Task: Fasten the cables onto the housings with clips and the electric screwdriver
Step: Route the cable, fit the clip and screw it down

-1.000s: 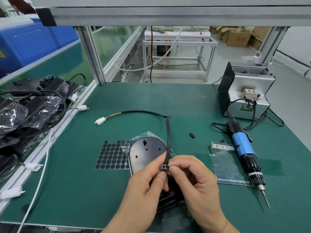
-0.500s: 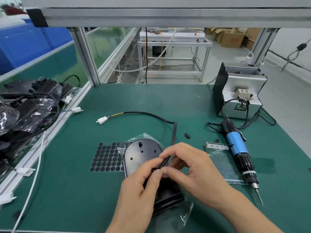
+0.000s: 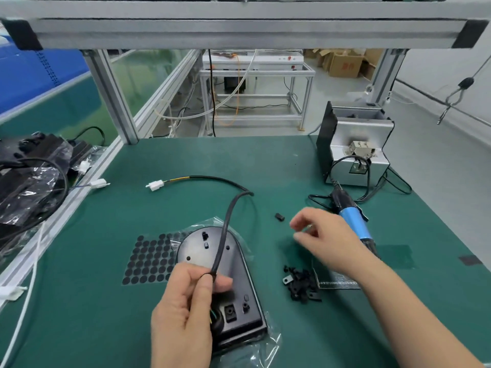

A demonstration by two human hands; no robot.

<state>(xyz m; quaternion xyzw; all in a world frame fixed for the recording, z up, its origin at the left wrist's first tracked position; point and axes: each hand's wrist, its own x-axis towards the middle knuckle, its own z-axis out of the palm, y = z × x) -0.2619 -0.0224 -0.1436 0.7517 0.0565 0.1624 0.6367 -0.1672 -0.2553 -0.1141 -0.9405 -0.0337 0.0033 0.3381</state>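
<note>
A black housing (image 3: 233, 264) lies on a clear plastic bag on the green mat. My left hand (image 3: 186, 301) pinches the black cable (image 3: 225, 227) between thumb and forefinger just above the housing; the cable arches up and runs back to a white connector (image 3: 155, 185). My right hand (image 3: 321, 235) hovers to the right above the mat, fingers loosely curled, blurred; nothing shows in it. The blue electric screwdriver (image 3: 354, 224) lies just beyond that hand. A pile of black clips (image 3: 300, 284) sits right of the housing, and a single clip (image 3: 279, 217) lies farther back.
A sheet of black round pads (image 3: 146, 258) lies left of the housing. A metal screw feeder box (image 3: 356, 150) stands at the back right. Bagged black parts with cables (image 3: 29, 181) are heaped at the left. A clear bag (image 3: 337, 282) lies under my right forearm.
My right hand has left the cable and moved right toward the screwdriver. My left hand alone holds the cable now. The view has tilted, showing the clip pile.
</note>
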